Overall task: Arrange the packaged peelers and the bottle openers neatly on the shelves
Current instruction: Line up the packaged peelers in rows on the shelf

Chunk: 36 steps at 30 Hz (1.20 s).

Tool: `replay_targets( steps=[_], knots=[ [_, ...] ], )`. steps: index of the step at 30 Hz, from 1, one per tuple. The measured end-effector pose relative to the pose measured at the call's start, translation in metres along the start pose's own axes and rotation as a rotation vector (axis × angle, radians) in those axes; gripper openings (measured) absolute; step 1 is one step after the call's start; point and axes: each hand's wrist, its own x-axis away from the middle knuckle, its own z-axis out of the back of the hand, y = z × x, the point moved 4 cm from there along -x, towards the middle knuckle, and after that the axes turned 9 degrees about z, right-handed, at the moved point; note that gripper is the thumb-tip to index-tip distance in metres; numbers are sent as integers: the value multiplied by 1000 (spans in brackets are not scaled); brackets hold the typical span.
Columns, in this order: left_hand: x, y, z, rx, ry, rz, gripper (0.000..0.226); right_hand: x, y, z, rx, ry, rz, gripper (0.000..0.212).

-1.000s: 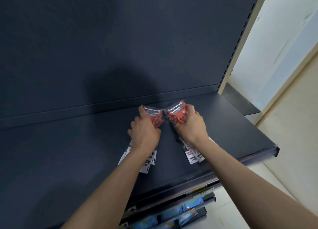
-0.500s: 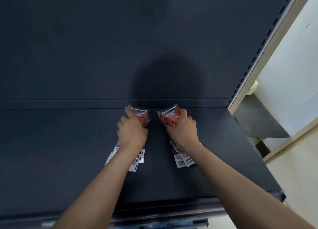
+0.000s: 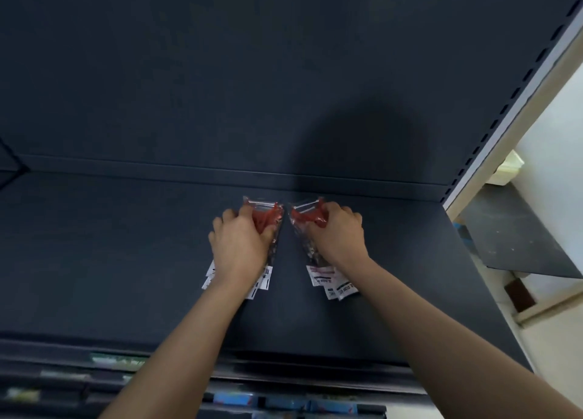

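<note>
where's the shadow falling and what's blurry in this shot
Head view: a soft shadow darkens the back panel above the right hand; head view again: the lower shelves are blurred, and the labels on the peeler packs cannot be read.

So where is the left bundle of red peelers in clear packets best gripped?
Probably around the thick red peeler heads, from above, as the left hand does: that end is bulky and bunched, while the thin white label ends splay on the dark shelf.
</note>
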Motion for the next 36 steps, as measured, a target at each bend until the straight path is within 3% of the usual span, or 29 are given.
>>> replay_targets(
  steps=[4,8,14,17,21,26,31,36],
  knots=[
    [-4,-3,0,84,-33,-28,37,0,-5,3,-12,11,27,37],
    [-9,-4,1,141,-47,-57,28,2,-14,0,1,-4,60,36],
    [-11,6,8,256,3,-113,26,2,-19,5,20,60,38,10],
    [-12,17,11,283,3,-122,24,1,-19,4,-1,31,34,33],
    [-14,20,12,291,25,-99,22,-1,-18,-4,148,-86,58,56],
    [-5,21,8,288,34,-48,22,-8,-15,-7,106,-45,112,40],
    [8,39,4,326,27,-46,25,-11,-4,14,21,46,131,41],
    [27,89,-15,350,-24,-106,26,-15,50,50,26,118,28,39]
  ],
)
